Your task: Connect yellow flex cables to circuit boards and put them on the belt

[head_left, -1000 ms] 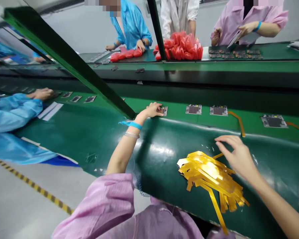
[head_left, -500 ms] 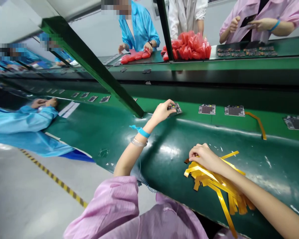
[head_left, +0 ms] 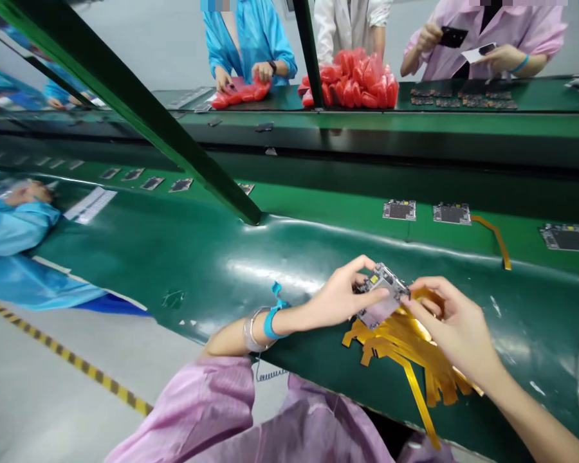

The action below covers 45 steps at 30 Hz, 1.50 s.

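Note:
My left hand (head_left: 338,297) pinches a small circuit board (head_left: 381,294) and holds it above the green mat (head_left: 183,257). My right hand (head_left: 451,321) is closed at the board's right edge, its fingertips on the end of a yellow flex strip (head_left: 427,297). Under both hands lies a heap of yellow flex strips (head_left: 405,357). A blue wrist strap (head_left: 271,316) circles my left wrist.
More circuit boards (head_left: 399,209) lie in a row on the green belt (head_left: 328,209), one with a yellow strip attached (head_left: 495,235). A green beam (head_left: 139,122) slants across the left. Co-workers stand opposite with red bags (head_left: 354,83). A blue sleeve (head_left: 24,231) rests at left.
My left hand lifted a circuit board off the belt and brought it back over the strip heap. My right hand took a strip from the heap and met the board.

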Each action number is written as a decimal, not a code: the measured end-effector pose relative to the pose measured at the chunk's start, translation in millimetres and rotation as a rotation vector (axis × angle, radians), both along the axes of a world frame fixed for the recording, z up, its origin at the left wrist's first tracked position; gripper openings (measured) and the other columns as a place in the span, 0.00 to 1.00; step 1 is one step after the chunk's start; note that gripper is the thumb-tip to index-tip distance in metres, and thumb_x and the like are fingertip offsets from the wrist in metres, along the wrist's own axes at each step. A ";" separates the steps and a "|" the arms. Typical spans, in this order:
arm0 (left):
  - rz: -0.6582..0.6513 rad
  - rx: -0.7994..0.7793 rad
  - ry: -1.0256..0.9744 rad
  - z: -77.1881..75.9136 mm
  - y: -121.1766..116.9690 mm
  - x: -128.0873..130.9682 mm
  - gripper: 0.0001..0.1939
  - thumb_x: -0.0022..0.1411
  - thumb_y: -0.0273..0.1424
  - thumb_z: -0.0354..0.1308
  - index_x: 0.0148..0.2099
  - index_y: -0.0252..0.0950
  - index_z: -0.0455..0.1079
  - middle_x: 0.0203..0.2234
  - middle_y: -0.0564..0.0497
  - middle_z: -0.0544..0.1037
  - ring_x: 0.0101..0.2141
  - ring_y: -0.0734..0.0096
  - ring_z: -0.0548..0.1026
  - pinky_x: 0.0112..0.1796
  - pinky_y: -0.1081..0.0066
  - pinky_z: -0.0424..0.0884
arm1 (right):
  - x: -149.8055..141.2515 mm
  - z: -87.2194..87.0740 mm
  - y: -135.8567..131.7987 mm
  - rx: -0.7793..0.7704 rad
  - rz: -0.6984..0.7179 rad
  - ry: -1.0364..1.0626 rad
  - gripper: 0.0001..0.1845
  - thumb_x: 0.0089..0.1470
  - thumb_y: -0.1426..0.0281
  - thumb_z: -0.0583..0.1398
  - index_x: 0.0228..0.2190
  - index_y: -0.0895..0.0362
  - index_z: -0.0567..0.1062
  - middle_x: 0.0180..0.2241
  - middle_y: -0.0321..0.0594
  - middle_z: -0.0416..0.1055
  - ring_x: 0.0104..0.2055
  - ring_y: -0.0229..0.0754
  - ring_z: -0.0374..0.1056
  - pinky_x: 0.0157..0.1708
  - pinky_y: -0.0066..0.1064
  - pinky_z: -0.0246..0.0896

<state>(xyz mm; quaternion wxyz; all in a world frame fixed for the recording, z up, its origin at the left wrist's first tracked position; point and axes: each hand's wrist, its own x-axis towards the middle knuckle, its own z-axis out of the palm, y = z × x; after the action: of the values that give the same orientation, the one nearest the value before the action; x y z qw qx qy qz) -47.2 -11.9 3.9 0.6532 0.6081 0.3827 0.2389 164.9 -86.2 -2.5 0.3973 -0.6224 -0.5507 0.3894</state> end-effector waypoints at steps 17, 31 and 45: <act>-0.095 0.096 0.009 9.3 -33.8 20.6 0.13 0.68 0.37 0.61 0.44 0.38 0.60 0.32 0.53 0.78 0.31 0.72 0.76 0.32 0.72 0.70 | 4.2 -2.2 -42.3 0.267 -0.117 -0.227 0.04 0.59 0.70 0.61 0.33 0.52 0.78 0.19 0.28 0.63 0.18 0.35 0.58 0.22 0.27 0.60; -0.278 -0.105 -0.070 12.5 -20.0 23.5 0.11 0.63 0.33 0.66 0.44 0.35 0.69 0.38 0.50 0.75 0.39 0.70 0.73 0.42 0.68 0.70 | 7.5 23.5 -58.1 -0.255 -0.082 0.107 0.18 0.61 0.53 0.62 0.31 0.54 0.80 0.18 0.30 0.63 0.19 0.35 0.55 0.17 0.26 0.55; -0.337 0.052 0.039 14.3 -24.1 19.6 0.12 0.64 0.36 0.64 0.46 0.37 0.69 0.40 0.50 0.75 0.39 0.68 0.73 0.42 0.67 0.70 | 24.7 9.8 -65.4 -0.115 0.113 -0.163 0.18 0.66 0.57 0.58 0.33 0.53 0.82 0.30 0.36 0.82 0.22 0.36 0.71 0.23 0.24 0.66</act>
<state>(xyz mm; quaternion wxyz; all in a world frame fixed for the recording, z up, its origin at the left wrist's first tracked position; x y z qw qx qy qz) -27.6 -36.0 18.2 0.6605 0.6849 0.2818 0.1238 189.6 -151.5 7.3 0.2922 -0.6418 -0.5919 0.3904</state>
